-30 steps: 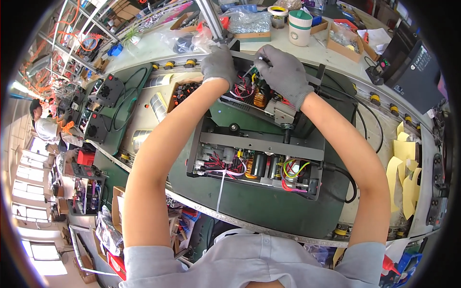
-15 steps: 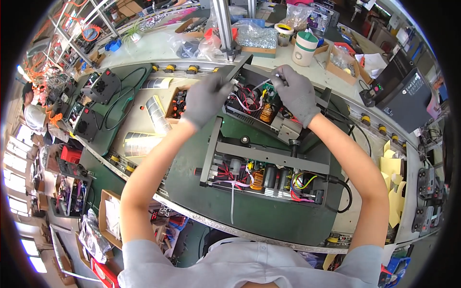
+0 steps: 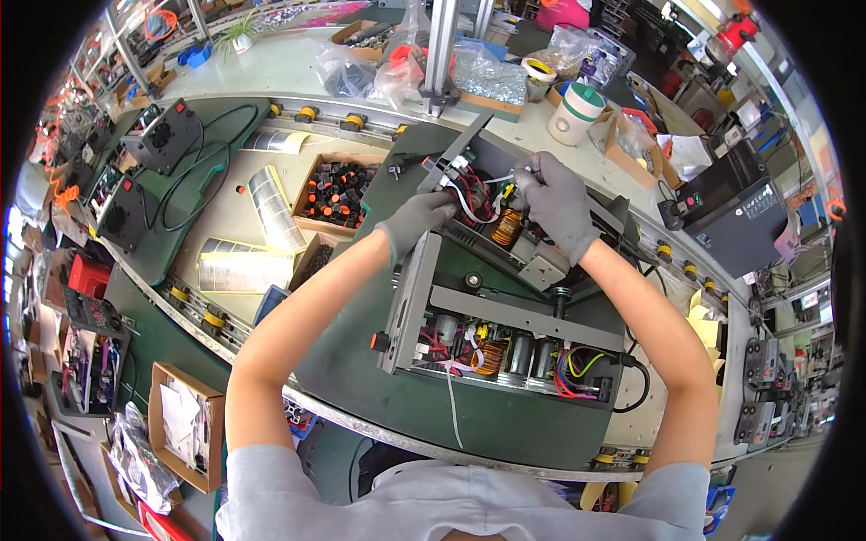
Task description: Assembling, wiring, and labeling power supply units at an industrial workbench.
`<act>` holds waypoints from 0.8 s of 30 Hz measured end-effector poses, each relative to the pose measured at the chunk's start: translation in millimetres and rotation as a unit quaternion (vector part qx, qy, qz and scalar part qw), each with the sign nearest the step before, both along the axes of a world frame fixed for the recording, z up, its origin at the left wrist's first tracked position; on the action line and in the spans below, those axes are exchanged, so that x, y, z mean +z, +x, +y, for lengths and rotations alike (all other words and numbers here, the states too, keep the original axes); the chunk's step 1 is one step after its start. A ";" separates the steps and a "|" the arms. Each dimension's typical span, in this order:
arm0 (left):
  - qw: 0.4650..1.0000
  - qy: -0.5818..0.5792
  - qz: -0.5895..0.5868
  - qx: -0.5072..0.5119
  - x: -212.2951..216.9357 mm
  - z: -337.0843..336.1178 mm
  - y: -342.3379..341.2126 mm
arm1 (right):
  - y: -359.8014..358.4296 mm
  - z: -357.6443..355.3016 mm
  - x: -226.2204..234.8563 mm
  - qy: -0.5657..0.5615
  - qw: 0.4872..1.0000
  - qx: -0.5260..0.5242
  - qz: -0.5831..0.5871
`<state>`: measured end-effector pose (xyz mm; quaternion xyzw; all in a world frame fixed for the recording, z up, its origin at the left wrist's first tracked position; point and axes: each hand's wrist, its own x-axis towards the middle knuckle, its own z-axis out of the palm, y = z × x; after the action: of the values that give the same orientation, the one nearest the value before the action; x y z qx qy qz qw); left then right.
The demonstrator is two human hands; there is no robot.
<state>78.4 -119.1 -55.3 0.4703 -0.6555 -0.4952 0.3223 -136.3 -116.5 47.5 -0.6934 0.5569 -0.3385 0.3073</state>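
Note:
Both my hands wear grey gloves and work at the far open dark-metal electrical unit point(image 3: 544, 268), which holds coloured wires and a copper coil point(image 3: 508, 227). My left hand point(image 3: 417, 221) is closed at the lower edge of its tilted end panel point(image 3: 444, 169); the fingertips are partly hidden. My right hand point(image 3: 561, 207) pinches a thin pale strip, seemingly a cable tie point(image 3: 498, 178), above the wires. Closer to me lies a second open unit point(image 3: 528, 313) of the same kind, with a white cable tie point(image 3: 456, 410) hanging out over its near side.
Both units rest on a green board point(image 3: 361, 397) on a roller-edged line. To the left are a carton of small black and orange parts point(image 3: 336, 191), silver label sheets point(image 3: 244, 270) and two more units point(image 3: 162, 135). A metal post point(image 3: 440, 59) and white-green tub point(image 3: 575, 114) stand beyond.
My left hand has come down and nearer along the end panel, uncovering the parts carton. My right hand stays at the far unit, still pinching the strip. The whole view has shifted slightly.

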 end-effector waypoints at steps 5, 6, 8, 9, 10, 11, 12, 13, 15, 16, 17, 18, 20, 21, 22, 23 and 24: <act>0.955 0.218 0.202 0.010 7.3 -4.8 -16.8 | -4.2 -2.7 -9.7 -0.004 0.999 0.002 -0.042; 0.954 0.217 0.204 0.013 7.5 -6.6 -20.6 | -4.0 -2.3 -9.8 -0.004 0.999 0.006 -0.041; 0.966 0.233 0.106 -0.039 9.8 -13.9 -28.8 | -4.4 -1.5 -9.2 0.002 0.997 -0.017 -0.070; 0.965 0.224 0.114 -0.080 6.9 -15.9 -30.5 | -3.8 -0.7 -8.3 0.000 0.997 -0.015 -0.071; 0.965 0.222 0.113 -0.079 3.7 -17.0 -29.9 | -2.8 0.9 -6.2 0.000 0.996 -0.026 -0.089; 0.965 0.218 0.126 -0.068 0.0 -16.9 -28.9 | -2.3 2.9 -3.9 0.000 0.994 -0.037 -0.107; 0.965 0.216 0.139 -0.059 -0.9 -15.3 -30.1 | -3.0 5.8 -1.2 -0.001 0.994 -0.039 -0.107; 0.966 0.197 0.165 -0.043 -1.0 -11.4 -32.8 | -3.8 9.2 2.1 -0.009 0.993 -0.055 -0.108; 0.956 0.200 0.207 -0.049 -9.3 -11.3 -33.8 | -7.8 9.8 2.1 -0.017 0.991 -0.074 -0.111; 0.945 0.204 0.250 -0.053 -10.2 -10.4 -35.6 | -10.2 8.2 0.2 -0.035 0.993 -0.073 -0.083; 0.935 0.229 0.260 -0.072 -10.2 -11.7 -37.1 | -12.4 7.0 -1.3 -0.052 0.994 -0.073 -0.055; 0.935 0.231 0.259 -0.072 -10.5 -13.0 -39.2 | -13.2 7.2 -0.7 -0.050 0.994 -0.073 -0.056; 0.874 0.287 0.364 -0.146 -11.0 -16.5 -42.5 | -14.2 9.0 2.0 -0.027 0.996 -0.076 -0.048; 0.890 0.258 0.352 -0.131 -4.2 -12.7 -51.2 | -17.1 8.6 2.0 -0.026 0.995 -0.078 -0.049; 0.890 0.259 0.352 -0.131 -4.2 -13.1 -54.3 | -20.2 8.2 1.8 -0.024 0.995 -0.078 -0.057; 0.894 0.262 0.342 -0.127 -4.3 -13.4 -56.4 | -22.7 7.7 1.5 -0.023 0.995 -0.078 -0.064; 0.897 0.266 0.331 -0.123 -4.7 -13.7 -57.8 | -23.6 7.8 1.2 -0.022 0.994 -0.080 -0.066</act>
<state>20.7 -132.8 -59.9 0.2632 -0.4076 -0.8136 0.3204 -159.9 -108.7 48.7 -0.6297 0.5815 -0.4190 0.2997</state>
